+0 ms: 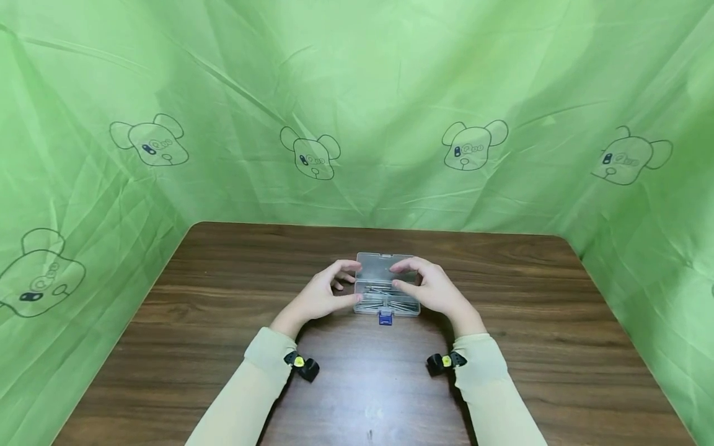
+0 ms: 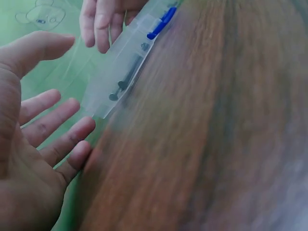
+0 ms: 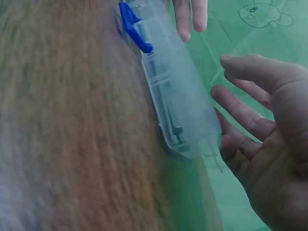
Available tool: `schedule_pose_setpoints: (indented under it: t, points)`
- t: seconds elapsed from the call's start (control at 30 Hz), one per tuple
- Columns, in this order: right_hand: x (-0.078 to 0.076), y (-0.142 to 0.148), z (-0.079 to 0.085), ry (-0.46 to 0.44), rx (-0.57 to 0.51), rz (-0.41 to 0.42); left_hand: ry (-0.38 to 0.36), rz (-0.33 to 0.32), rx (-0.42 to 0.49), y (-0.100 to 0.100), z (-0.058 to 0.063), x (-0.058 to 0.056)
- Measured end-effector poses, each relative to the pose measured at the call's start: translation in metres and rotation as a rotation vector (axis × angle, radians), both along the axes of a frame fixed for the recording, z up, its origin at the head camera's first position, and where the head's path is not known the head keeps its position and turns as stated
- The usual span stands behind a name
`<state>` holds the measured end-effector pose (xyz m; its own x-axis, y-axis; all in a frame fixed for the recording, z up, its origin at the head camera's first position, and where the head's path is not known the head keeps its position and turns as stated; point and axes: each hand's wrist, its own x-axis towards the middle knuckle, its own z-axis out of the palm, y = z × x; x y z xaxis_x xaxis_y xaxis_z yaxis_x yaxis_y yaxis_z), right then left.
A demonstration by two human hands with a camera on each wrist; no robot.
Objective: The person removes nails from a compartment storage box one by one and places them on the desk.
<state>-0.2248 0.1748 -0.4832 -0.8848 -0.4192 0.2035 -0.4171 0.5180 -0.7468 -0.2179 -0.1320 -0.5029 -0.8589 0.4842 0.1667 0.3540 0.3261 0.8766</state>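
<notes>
A clear plastic case [image 1: 359, 308] stands on the table with its lid [image 1: 375, 266] raised at the back. Thin metal nails [image 1: 403, 305] lie in its compartments, and a blue latch [image 1: 385, 318] juts from the front. My left hand [image 1: 325, 292] is at the case's left end, fingers spread and relaxed around nothing. At the right end, my right hand [image 1: 436, 288] overlaps the case in the head view, with thumb and fingers apart. Both wrist views show the case's front wall [image 2: 127, 67] and loosely bent fingers beside it; flat nail heads show through the plastic.
The brown wooden table [image 1: 251, 260] reaches out on all sides of the case. Green cloth [image 1: 379, 80] with printed mouse-like heads hangs behind and at both sides. Black wrist cameras [image 1: 305, 367] sit on both sleeves.
</notes>
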Motion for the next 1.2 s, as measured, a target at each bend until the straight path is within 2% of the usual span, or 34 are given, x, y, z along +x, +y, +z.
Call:
schedule_pose_setpoints:
  t: [0.2, 0.57, 0.9, 1.2]
  points:
    - [0.000, -0.003, -0.001, -0.014, 0.035, 0.015, -0.001, -0.002, -0.031, -0.003, -0.006, 0.002]
    - [-0.005, -0.010, -0.006, 0.003, 0.033, 0.028, 0.096, -0.039, -0.114, -0.005, -0.010, -0.002]
    - [-0.009, -0.015, -0.003, 0.040, 0.051, 0.025, 0.162, -0.049, -0.129, -0.003, -0.009, -0.004]
    - [-0.012, -0.019, -0.005, 0.063, 0.124, 0.018, 0.144, -0.023, -0.161, -0.002, -0.013, -0.007]
